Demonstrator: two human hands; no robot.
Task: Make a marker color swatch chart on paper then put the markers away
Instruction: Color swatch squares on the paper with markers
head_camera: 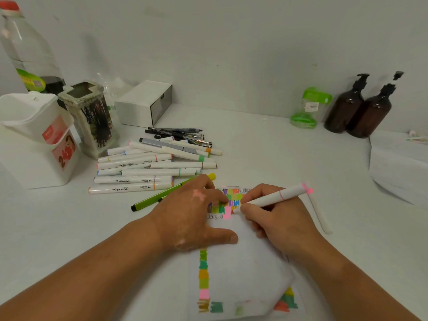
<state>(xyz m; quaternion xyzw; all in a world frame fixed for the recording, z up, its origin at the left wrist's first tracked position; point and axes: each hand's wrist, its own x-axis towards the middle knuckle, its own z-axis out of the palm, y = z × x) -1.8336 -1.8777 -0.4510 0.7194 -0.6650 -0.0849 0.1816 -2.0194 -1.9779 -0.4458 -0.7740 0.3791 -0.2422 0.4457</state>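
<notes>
Pink marker (275, 196) gripped in right hand (280, 220), tip on paper (243, 262), left hand (192, 216) flat alongside

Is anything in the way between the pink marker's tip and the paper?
Nothing visible. The right hand holds the pink marker, tip at the paper; the left hand rests beside it, not under it.

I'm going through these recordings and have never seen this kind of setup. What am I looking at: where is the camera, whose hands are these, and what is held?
There is no machine. One camera worn on a person's head looks down at their own hands. The left hand rests flat on the paper. The right hand grips a pink marker, its tip at the coloured swatches. On the white table lie a pile of markers and green pens.
</notes>
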